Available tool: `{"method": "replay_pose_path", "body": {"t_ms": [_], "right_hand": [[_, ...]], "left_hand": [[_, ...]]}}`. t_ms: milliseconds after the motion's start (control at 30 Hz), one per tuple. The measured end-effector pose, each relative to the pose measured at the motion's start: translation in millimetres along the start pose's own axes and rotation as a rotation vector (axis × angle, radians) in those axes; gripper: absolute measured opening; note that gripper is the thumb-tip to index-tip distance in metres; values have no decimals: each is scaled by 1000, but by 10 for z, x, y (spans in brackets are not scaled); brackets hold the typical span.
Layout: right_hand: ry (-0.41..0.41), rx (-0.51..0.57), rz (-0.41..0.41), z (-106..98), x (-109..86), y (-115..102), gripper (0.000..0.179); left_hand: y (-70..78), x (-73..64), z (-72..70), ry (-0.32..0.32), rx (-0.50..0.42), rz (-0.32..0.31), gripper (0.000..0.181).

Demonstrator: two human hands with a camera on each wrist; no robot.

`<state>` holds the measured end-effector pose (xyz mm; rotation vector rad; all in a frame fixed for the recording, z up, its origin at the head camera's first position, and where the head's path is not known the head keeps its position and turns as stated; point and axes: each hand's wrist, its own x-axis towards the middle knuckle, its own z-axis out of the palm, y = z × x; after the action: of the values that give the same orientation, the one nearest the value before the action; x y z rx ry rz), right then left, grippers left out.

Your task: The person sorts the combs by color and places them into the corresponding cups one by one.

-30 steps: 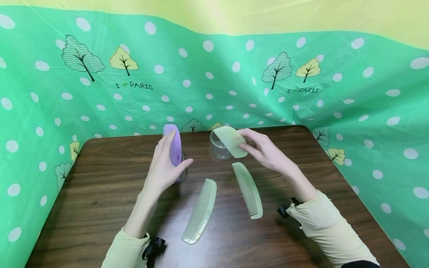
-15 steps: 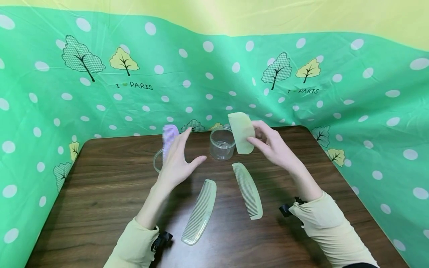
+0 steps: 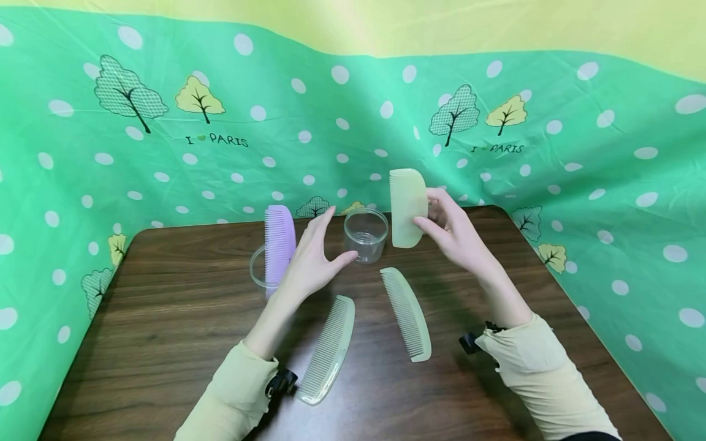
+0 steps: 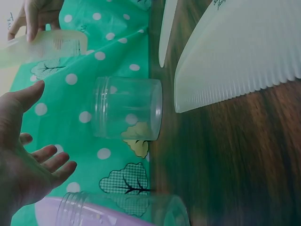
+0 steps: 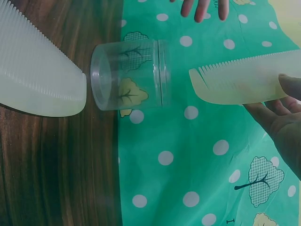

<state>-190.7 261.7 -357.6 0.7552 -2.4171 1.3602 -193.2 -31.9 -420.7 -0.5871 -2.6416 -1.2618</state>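
My right hand [image 3: 455,236] pinches a pale green comb [image 3: 407,211] by its spine. The comb is upright, teeth facing left, raised beside a clear jar [image 3: 366,250]. In the right wrist view the lower end of this comb [image 5: 221,87] is apart from the jar's mouth. Close to the same jar on its left, my left hand [image 3: 310,262] has its fingers stretched and thumb spread, holding nothing. Behind that hand a purple comb [image 3: 279,236] stands in a second clear jar [image 3: 254,275], which the hand partly hides.
Two more pale green combs lie on the dark wood table [image 3: 165,343]: a left comb [image 3: 328,352] near my left sleeve and a right comb [image 3: 407,315] in front of the jar. A green dotted cloth [image 3: 342,147] hangs round the table's back and sides.
The right hand has raised its comb from a slant over the jar to upright, moving right. My left hand has left the purple comb and moved right toward the middle jar.
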Motion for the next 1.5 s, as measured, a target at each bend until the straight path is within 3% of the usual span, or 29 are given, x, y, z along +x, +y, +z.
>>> {"method": "replay_pose_path", "body": {"t_ms": [233, 600, 900, 1300, 1500], "right_hand": [[26, 64, 14, -12, 32, 22, 41], [53, 67, 31, -35, 80, 69, 43], [93, 90, 18, -32, 117, 78, 43], [120, 79, 35, -14, 213, 77, 44], [156, 143, 61, 27, 286, 104, 45]], "left_hand": [[-60, 127, 129, -35, -21, -40, 96], [-137, 306, 390, -36, -105, -130, 101], [-186, 450, 578, -74, -184, -206, 107], [-221, 542, 704, -65, -242, -227, 111], [-248, 582, 750, -32, -269, -233, 111]]}}
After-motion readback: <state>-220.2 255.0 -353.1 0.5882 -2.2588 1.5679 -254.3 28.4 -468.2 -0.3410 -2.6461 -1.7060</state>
